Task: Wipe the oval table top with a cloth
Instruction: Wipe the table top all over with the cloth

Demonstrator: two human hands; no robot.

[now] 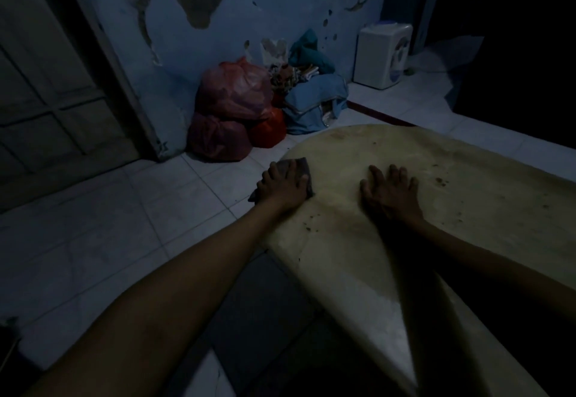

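Red bags (pixel 230 109) past the left hand (pixel 282 186); dirt specks (pixel 441 182) beside the right hand (pixel 389 192). Both spread flat, left pressing the cloth (pixel 304 164) at the table top (pixel 467 219) edge.

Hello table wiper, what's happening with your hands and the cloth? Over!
Left hand flat on cloth at table edge. Right hand flat on table. Dirt specks on top; nothing blocking.

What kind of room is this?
Probably a spare or storage corner of a home: a tiled floor, a peeling wall with stuffed plastic bags piled against it, and a white appliance, maybe a water dispenser.
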